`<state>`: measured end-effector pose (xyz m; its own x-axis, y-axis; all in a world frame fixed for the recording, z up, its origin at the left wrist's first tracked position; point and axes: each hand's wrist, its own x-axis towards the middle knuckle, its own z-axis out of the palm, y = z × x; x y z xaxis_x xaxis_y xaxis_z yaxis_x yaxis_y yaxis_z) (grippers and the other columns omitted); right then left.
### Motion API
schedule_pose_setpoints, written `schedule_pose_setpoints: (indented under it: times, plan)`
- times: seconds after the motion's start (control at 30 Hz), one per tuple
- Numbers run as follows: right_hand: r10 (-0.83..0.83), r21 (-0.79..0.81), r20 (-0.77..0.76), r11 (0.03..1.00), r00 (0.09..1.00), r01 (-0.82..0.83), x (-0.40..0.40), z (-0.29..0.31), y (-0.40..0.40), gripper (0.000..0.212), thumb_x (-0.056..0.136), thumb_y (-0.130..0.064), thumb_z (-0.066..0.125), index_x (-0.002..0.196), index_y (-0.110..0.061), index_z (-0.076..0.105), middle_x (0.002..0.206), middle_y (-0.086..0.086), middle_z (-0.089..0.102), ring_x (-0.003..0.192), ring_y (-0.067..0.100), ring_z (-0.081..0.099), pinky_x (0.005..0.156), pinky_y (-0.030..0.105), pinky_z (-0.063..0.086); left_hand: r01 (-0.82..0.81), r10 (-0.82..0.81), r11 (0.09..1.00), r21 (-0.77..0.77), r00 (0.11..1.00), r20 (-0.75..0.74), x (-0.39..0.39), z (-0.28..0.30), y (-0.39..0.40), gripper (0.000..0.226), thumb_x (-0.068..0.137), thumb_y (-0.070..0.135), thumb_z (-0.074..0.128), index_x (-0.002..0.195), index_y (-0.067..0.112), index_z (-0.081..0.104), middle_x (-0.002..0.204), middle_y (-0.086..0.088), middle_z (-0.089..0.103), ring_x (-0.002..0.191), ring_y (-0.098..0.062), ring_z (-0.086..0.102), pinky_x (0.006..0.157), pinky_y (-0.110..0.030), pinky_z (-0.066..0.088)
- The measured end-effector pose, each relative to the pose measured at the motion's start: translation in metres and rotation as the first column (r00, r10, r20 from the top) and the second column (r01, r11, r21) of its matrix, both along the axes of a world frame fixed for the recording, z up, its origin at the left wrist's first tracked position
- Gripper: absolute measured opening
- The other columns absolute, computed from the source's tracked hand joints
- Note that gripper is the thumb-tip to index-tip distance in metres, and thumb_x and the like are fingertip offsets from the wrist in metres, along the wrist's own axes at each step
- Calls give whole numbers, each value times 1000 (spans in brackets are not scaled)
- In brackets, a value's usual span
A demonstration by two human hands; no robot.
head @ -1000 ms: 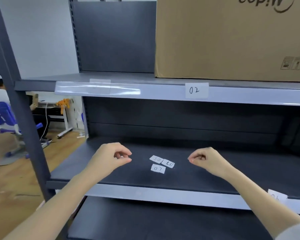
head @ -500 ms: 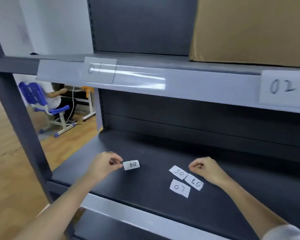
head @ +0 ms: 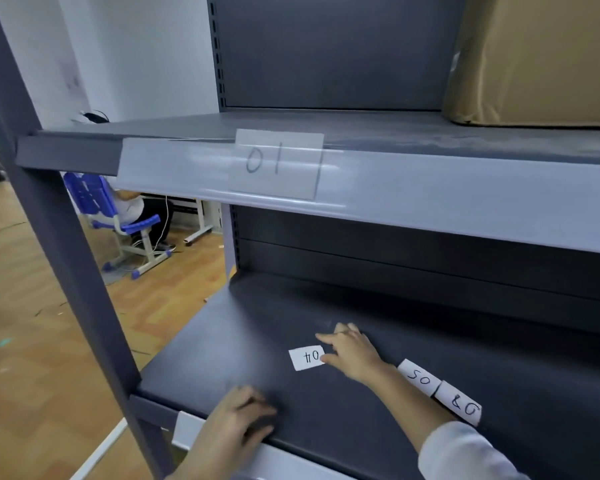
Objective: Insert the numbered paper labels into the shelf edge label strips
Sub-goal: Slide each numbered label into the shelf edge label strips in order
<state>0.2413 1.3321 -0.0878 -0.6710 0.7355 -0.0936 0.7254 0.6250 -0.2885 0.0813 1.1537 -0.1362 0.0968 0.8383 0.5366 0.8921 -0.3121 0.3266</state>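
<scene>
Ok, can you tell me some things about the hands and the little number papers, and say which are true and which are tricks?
1. The 01 label sits in the upper shelf strip. True.
2. The left hand holds the 04 label. False: it rests on the lower shelf edge; the right hand touches that label.
3. The 04 label lies on the lower shelf. True.
4. The cardboard box stands on the lower shelf. False: it is on the upper shelf.

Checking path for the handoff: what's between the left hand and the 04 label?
Head view: only bare dark shelf surface lies between the left hand at the front edge and the 04 label, which the right hand touches.
</scene>
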Motion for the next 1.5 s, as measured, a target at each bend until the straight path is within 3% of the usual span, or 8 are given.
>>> schedule_pose_setpoints:
  times: [0.2, 0.37, 0.5, 0.73, 1.0, 1.17, 1.27, 1.5]
  plan:
    - [20, -36, 87, 999, 996, -16, -11, 5, 2, 44, 89, -28, 54, 132, -23, 47, 126, 11, 49, 123, 27, 34, 102, 37, 31, 7, -4, 999, -53, 998, 62, -7, -10, 6, 18, 71, 38, 57, 88, 32, 55, 88, 18, 43, 76, 5, 47, 67, -4, 41]
    - [-69, -12, -112, 998, 991, 68, -14, 11, -3, 20, 80, -21, 64, 99, -15, 68, 79, -8, 55, 94, 17, 49, 83, 29, 39, -29, 72, 988, -153, 957, 283, -3, 0, 26, 22, 70, 36, 62, 91, 30, 60, 88, 38, 49, 73, 20, 44, 68, 7, 32]
    - [-318, -336, -431, 925, 844, 177, -5, 14, -17, 14, 78, -11, 62, 68, -6, 70, 82, 11, 72, 76, 19, 63, 72, 26, 48, -128, 216, 966, -225, 877, 428, 7, 12, 38, 10, 75, 11, 72, 81, 19, 71, 78, 48, 54, 70, 13, 56, 61, 0, 39]
    - [-501, -662, -544, 750, 673, 23, 14, 10, -61, 18, 80, -9, 64, 65, -19, 64, 60, -12, 68, 64, 1, 61, 46, 6, 37, 11, 227, 949, -316, 671, 706, 34, 34, 52, 24, 83, 1, 62, 69, 20, 67, 52, 20, 67, 51, 6, 57, 54, -5, 42]
    - [-447, -536, -520, 834, 728, 129, 58, 11, -69, 22, 77, -4, 63, 61, -19, 66, 57, -7, 68, 64, 4, 65, 57, 7, 42, 135, 316, 894, -428, 487, 814, 43, 37, 53, 25, 88, 0, 56, 67, 9, 68, 55, 5, 70, 46, 1, 59, 47, -9, 47]
    - [-578, -164, -268, 816, 771, 555, 117, 15, -22, 35, 86, -21, 57, 121, -16, 59, 113, 7, 64, 109, 19, 57, 85, 28, 47, 103, 330, 879, -465, 573, 750, 35, 40, 46, 29, 88, -1, 53, 63, 10, 64, 46, 8, 64, 39, 3, 50, 44, -6, 41]
    - [-570, 20, 10, 822, 822, 570, 135, 10, -7, 49, 90, -32, 52, 136, -21, 41, 140, 12, 41, 133, 27, 32, 105, 38, 33, 89, 329, 877, -473, 606, 724, 33, 42, 40, 31, 89, -2, 52, 62, 12, 62, 46, 8, 60, 40, 3, 48, 43, -6, 39]
    - [-510, 117, 40, 857, 859, 502, 134, 8, -8, 19, 87, -27, 56, 98, -19, 69, 107, 7, 56, 118, 25, 43, 90, 31, 38, 32, 362, 874, -485, 623, 694, 25, 45, 30, 33, 88, 0, 52, 59, 12, 59, 36, 11, 56, 36, 5, 47, 42, -4, 38]
